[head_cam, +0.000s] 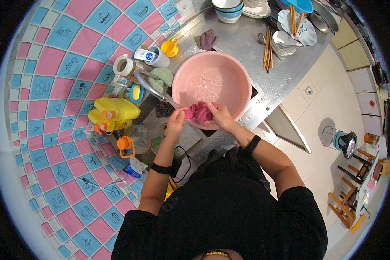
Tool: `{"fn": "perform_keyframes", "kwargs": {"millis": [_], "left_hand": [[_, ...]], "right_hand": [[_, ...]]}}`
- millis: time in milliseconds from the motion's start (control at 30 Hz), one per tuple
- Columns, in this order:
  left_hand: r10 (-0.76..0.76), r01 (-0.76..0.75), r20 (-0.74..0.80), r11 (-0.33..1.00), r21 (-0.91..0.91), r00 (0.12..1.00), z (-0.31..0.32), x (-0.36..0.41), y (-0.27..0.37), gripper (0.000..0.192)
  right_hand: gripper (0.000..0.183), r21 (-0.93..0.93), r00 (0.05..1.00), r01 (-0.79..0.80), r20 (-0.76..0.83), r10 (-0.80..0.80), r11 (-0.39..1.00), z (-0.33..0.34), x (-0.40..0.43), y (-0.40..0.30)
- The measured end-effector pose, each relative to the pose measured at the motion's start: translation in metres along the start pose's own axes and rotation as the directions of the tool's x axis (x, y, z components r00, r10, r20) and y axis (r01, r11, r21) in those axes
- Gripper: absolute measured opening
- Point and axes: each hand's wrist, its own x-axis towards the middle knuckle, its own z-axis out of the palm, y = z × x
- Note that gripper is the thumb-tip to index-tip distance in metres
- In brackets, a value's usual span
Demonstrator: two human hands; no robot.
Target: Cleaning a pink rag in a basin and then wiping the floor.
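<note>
A bunched red-pink cloth (201,112) is held between my two hands over the near rim of a pink plastic basin (242,70). My left hand (177,121) pinches the cloth's left end. On its right side, my right hand (221,116) grips the bundle with the thumb on top. Shallow clear water (211,83) lies in the basin. The curved metal faucet (148,87) reaches to the basin's left rim, its tip close to the cloth. The basin sits over the sink opening in a stainless steel counter (243,39).
Left of the basin are a green cloth (164,76), a yellow sponge in a blue dish (136,92), yellow jugs (120,109) and a yellow cup (170,48). A purple cloth (209,39) lies behind it. Stacked bowls (229,14), chopsticks (267,53) and a plate (307,31) occupy the far counter.
</note>
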Motion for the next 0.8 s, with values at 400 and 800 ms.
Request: {"fn": "perform_keyframes", "kwargs": {"millis": [400,800], "left_hand": [[0.299,-0.312,0.090,0.901,0.303,0.950,0.013,-0.031,-0.001,0.031],[0.326,-0.327,-0.033,0.942,-0.078,0.945,-0.012,-0.054,0.054,0.025]], "right_hand": [[0.047,-0.653,0.632,0.117,-0.533,-0.563,0.749,-0.049,-0.033,-0.002],[0.035,-0.273,0.901,-0.288,-0.402,0.163,0.918,-0.137,0.018,-0.008]]}}
